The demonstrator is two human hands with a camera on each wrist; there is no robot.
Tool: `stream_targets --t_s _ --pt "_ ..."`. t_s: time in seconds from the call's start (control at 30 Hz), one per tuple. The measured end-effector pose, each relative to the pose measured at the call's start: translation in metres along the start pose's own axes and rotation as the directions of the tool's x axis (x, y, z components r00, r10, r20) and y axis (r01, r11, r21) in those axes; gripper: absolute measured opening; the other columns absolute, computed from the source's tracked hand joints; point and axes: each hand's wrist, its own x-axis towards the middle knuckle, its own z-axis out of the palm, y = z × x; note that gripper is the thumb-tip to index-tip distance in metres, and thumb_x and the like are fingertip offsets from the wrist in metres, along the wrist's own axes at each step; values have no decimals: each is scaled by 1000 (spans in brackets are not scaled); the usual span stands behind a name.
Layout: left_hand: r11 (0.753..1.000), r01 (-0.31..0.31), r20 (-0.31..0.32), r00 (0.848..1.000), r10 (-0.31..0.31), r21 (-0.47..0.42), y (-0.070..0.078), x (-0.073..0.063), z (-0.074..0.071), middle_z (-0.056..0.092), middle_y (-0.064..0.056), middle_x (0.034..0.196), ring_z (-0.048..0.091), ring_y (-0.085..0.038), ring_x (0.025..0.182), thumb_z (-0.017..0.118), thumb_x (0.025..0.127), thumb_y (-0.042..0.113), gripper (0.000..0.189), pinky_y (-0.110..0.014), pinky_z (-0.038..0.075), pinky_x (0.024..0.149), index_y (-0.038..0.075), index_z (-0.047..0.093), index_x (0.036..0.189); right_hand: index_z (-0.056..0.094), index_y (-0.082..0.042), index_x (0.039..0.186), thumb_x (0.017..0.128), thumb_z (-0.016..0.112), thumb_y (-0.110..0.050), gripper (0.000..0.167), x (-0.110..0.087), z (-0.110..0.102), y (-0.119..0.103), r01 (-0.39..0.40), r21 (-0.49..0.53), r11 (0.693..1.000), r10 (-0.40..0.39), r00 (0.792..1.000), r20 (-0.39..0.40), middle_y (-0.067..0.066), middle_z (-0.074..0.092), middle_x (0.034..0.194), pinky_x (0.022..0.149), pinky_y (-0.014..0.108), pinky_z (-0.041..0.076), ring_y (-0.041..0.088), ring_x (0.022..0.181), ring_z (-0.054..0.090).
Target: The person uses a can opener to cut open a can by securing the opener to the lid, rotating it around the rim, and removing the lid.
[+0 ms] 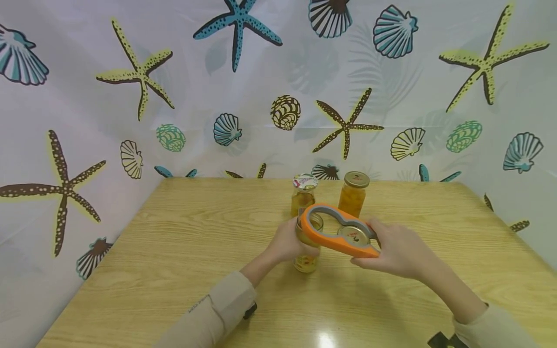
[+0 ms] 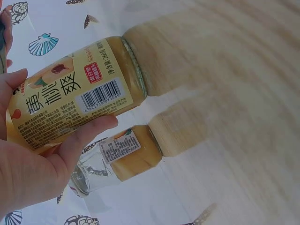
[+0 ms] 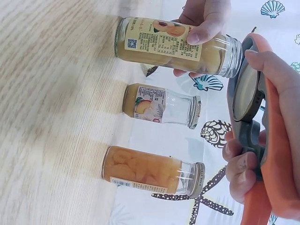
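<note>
My left hand grips a glass jar with a yellow peach label, upright at the table. Its glass rim is bare in the right wrist view, with pale fruit inside. In my right hand is an orange and grey jar opener, held by its handles over the table. One ring of the opener overlaps the jar's mouth in the head view. A metal lid sits within the opener, right beside the bare rim, with my right thumb close against it.
Behind the held jar stands a smaller jar with a patterned white lid. To its right is a jar of orange fruit with a gold lid. Both stand on the wooden table, before a curtain printed with shells and starfish.
</note>
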Motion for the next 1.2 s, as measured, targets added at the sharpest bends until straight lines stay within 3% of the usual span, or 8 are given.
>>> stream_targets --t_s 0.27,0.67,0.87,1.2 --pt "998 54 -43 998 -52 30 -1 1 -6 61 0 99 57 -17 89 80 59 11 57 -32 46 76 10 55 110 51 -13 96 66 68 -58 56 -6 2 3 1 -9 1000 -2 1000 -25 -12 50 67 47 23 33 6 53 39" --pt "999 49 -155 987 -50 -12 -8 7 -24 61 -6 99 58 -21 88 79 60 9 58 -32 48 73 5 53 111 51 -14 93 67 68 -56 52 -15 -2 5 -19 -1 1000 19 999 -34 -12 48 64 46 23 32 5 51 37" --pt "998 64 -223 972 -69 -30 -13 12 -34 61 -7 99 58 -22 88 77 62 8 56 -34 48 74 4 53 111 49 -15 90 66 68 -57 52 -19 1 7 -23 -4 1000 23 999 -26 -12 49 65 45 22 31 5 51 36" --pt "989 139 -342 928 -148 -51 -25 24 -52 60 -10 101 57 -25 91 79 62 10 57 -37 47 79 3 52 111 51 -14 93 66 66 -60 55 -22 7 10 -30 -7 1000 30 1000 1 -7 59 75 48 23 35 4 55 42"
